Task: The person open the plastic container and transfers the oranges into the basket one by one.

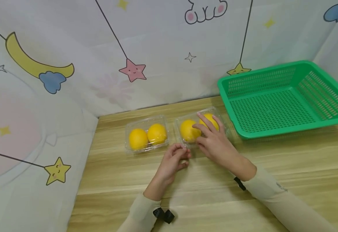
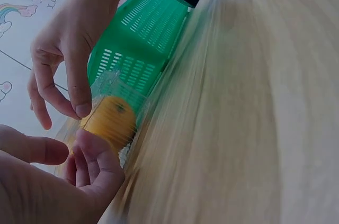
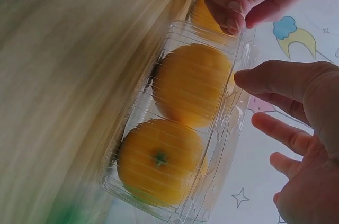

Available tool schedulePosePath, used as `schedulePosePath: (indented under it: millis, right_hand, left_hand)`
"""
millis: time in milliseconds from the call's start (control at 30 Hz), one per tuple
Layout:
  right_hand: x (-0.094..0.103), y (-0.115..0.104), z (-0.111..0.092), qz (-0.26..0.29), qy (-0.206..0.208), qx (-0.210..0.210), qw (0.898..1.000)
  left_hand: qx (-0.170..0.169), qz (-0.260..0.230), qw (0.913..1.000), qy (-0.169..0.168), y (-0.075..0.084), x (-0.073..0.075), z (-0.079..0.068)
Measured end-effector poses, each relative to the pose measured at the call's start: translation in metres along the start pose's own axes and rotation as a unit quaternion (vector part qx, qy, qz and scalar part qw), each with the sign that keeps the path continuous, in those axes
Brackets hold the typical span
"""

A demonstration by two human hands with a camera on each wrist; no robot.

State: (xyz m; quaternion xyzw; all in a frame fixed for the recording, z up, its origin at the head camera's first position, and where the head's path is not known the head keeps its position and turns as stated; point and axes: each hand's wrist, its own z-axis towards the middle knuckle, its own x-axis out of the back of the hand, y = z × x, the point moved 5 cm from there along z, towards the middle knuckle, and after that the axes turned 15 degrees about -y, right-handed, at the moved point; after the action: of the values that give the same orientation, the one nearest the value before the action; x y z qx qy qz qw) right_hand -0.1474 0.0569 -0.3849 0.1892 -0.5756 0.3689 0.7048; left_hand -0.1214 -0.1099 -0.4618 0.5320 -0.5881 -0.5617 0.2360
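Observation:
Two lidded clear plastic boxes stand side by side, each holding two yellow-orange oranges. Over the right box (image 3: 221, 128) my right hand (image 1: 218, 146) spreads its fingers, with the thumb close to the lid's front edge in the right wrist view. One orange (image 3: 160, 160) there shows a green stem end. My left hand (image 1: 173, 161) is at that box's front left corner, its fingers loosely bent and thumb apart, with nothing seen in its grasp. Whether either hand touches the plastic is hard to tell. The left box (image 1: 145, 121) stands just beyond the left hand, apart from it.
A large green plastic basket (image 1: 235, 124) with slotted walls stands right of the boxes, near the right one. The wood-grain table (image 1: 114, 199) ends at a patterned cloth backdrop (image 1: 163, 87) behind and to the left.

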Motion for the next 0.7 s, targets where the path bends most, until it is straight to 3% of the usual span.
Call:
schedulePosePath:
  millis: [467, 700]
  right_hand:
    - [-0.0006, 0.0007, -0.0008, 0.0, 0.004, 0.003, 1.0]
    - [0.001, 0.0016, -0.0016, -0.003, 0.011, 0.007, 1.0]
  left_hand:
    - [-0.007, -0.022, 0.9997, 0.008, -0.0003, 0.0006, 0.0004]
    - [0.007, -0.006, 0.9999, 0.008, 0.0001, 0.0032, 0.0008]
